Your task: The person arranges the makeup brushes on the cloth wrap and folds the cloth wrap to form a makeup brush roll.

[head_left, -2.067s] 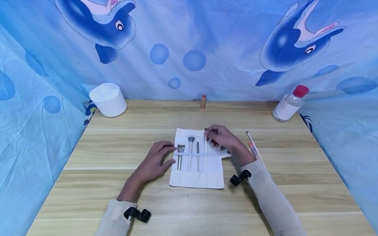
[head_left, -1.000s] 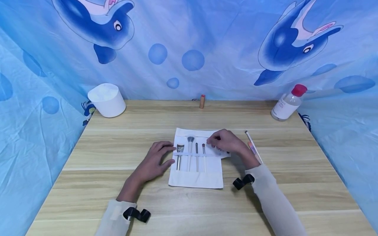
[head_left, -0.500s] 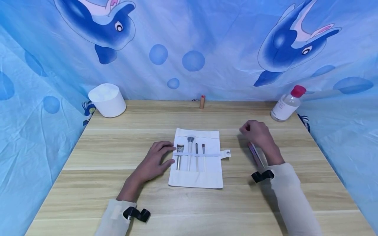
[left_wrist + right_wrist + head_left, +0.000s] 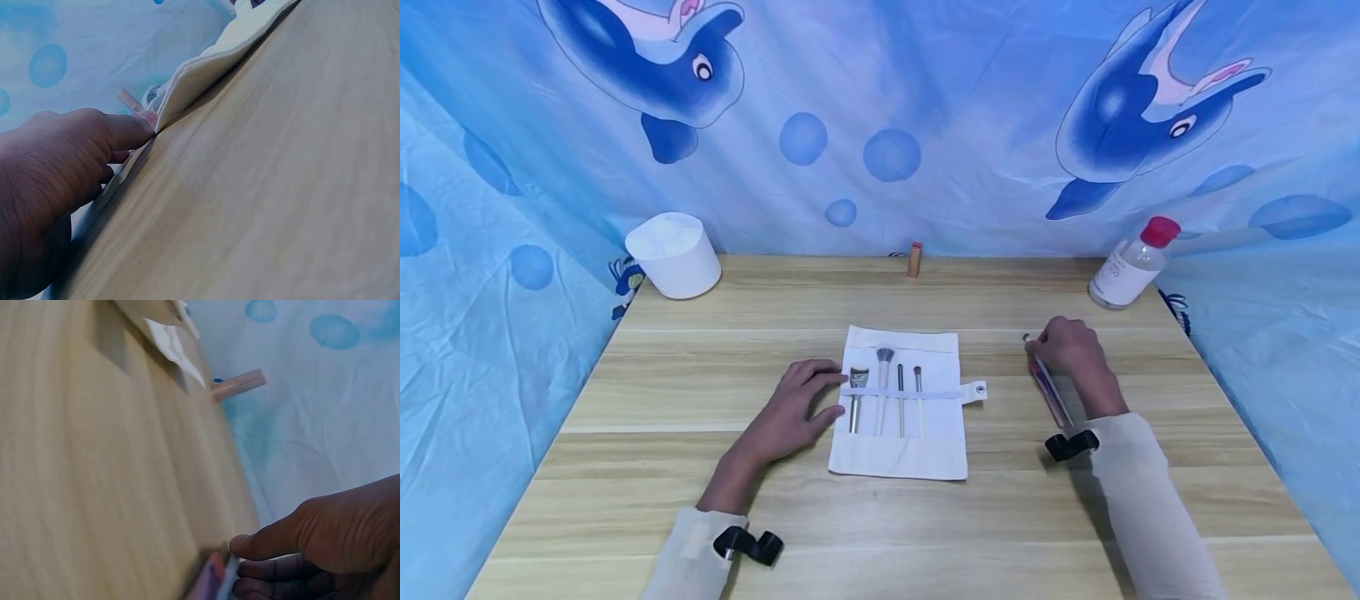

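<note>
A white cloth brush roll (image 4: 898, 458) lies unrolled in the head view. Several makeup brushes, including a fluffy-headed brush (image 4: 884, 357), are tucked side by side under its band. My left hand (image 4: 792, 408) rests at the roll's left edge with fingers spread; the left wrist view has its thumb touching the cloth corner (image 4: 187, 87). To the right of the roll, my right hand (image 4: 1069, 348) pinches a thin white makeup brush (image 4: 1027, 337) near its head end, between thumb and fingers. Beside that brush lies a pinkish-purple brush (image 4: 1047, 392), blurred in the right wrist view.
At the back left stands a white round container (image 4: 676, 258). A brown tube (image 4: 914, 260) is upright at the table's back edge, and a clear bottle with a red cap (image 4: 1126, 271) stands back right. The roll's snap tab (image 4: 974, 391) sticks out rightward. Blue curtains surround the wooden table (image 4: 880, 542).
My right hand has let go of a small brush in the roll's rightmost filled place and moved right to the loose brushes. The snap tab is now uncovered. My left hand has stayed put.
</note>
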Demonstrator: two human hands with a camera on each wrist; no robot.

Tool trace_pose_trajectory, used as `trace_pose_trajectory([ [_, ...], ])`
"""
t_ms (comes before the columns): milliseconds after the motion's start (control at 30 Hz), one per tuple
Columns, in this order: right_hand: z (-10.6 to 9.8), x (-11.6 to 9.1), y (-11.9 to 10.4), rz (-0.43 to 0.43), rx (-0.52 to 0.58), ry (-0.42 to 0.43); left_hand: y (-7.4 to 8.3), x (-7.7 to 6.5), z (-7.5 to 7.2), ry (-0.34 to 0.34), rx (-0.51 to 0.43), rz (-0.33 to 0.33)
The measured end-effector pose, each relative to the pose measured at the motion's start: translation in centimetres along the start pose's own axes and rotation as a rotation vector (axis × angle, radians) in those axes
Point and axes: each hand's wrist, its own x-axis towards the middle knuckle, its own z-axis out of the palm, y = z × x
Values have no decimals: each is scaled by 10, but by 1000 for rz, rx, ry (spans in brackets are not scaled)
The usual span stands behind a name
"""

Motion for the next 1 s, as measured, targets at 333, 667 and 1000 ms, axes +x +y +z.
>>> trace_pose_trajectory([
  [333, 7, 3, 4, -25, 2, 35, 1, 0, 0, -2, -2, -4],
  [667, -4, -7, -1, -47, 13, 103, 1, 0, -1, -14, 13, -8],
  [1000, -30, -16, -19, -217, 186, 353, 2, -1, -1, -14, 6, -16],
])
